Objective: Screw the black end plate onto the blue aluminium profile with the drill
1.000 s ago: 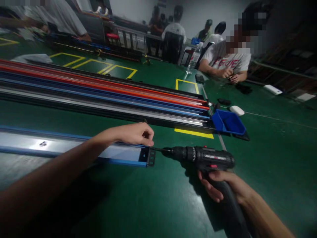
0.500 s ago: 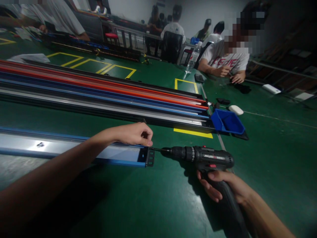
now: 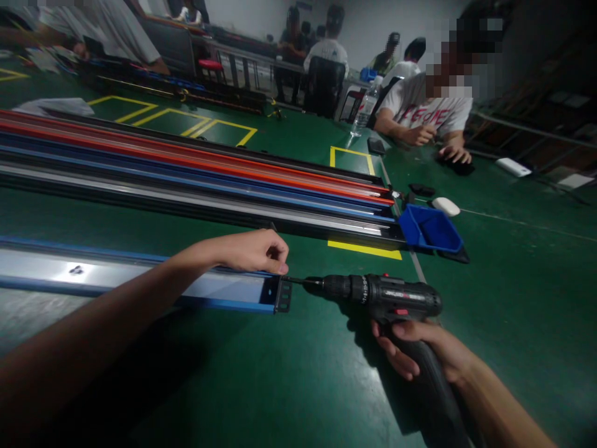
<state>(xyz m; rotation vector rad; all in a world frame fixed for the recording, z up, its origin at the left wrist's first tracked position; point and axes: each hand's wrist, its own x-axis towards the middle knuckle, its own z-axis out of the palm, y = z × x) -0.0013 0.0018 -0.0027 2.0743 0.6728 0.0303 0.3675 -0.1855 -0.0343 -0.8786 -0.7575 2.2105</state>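
Note:
A long blue metal channel lies on the green table, with a black end bracket at its right end. My left hand rests on the channel's far edge just above the bracket, fingers curled and pinched together. My right hand grips the handle of a black cordless drill, which lies level. The drill's bit points left and touches the top of the bracket, right under my left fingertips.
A stack of long red, blue, black and silver rails runs across the table behind. A blue bin stands at their right end. A seated person works at the far right, near a water bottle; more people sit beyond.
Almost nothing differs. My hands and the drill hold their places at the bracket; the person across the table has shifted a hand a little.

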